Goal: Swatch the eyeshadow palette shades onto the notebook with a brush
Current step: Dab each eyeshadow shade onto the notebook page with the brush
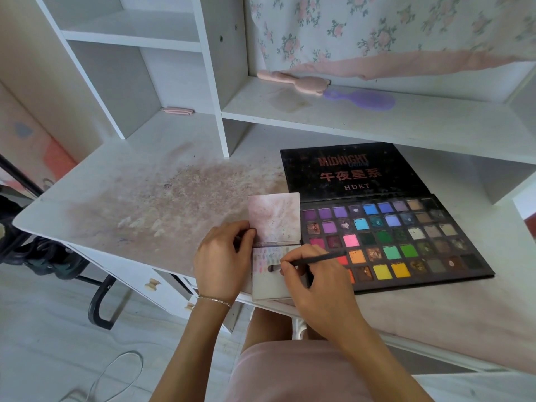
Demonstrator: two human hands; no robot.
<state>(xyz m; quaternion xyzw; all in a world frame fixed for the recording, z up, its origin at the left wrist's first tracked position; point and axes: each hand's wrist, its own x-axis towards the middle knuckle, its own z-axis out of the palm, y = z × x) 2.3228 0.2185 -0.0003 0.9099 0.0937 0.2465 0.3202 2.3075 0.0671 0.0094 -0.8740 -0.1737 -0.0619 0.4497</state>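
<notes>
A small open notebook [274, 217] lies at the desk's front edge, its upper page smudged pink and its lower page carrying rows of faint colour swatches. My left hand [223, 261] presses on the notebook's left side near the fold. In my right hand [316, 281] is a thin black brush [316, 260], its tip touching the lower page below the swatches. The open black eyeshadow palette [397, 242] lies just right of the notebook, with several rows of purple, blue, pink, green, yellow and brown pans. My right hand hides its lower left corner.
The white desk [139, 204] is stained with pinkish powder left of the notebook. A pink brush [293, 79] and a purple hairbrush [361, 99] lie on the shelf behind. A pink clip [177, 111] sits in the left cubby. A black chair frame [100, 297] stands beside the desk.
</notes>
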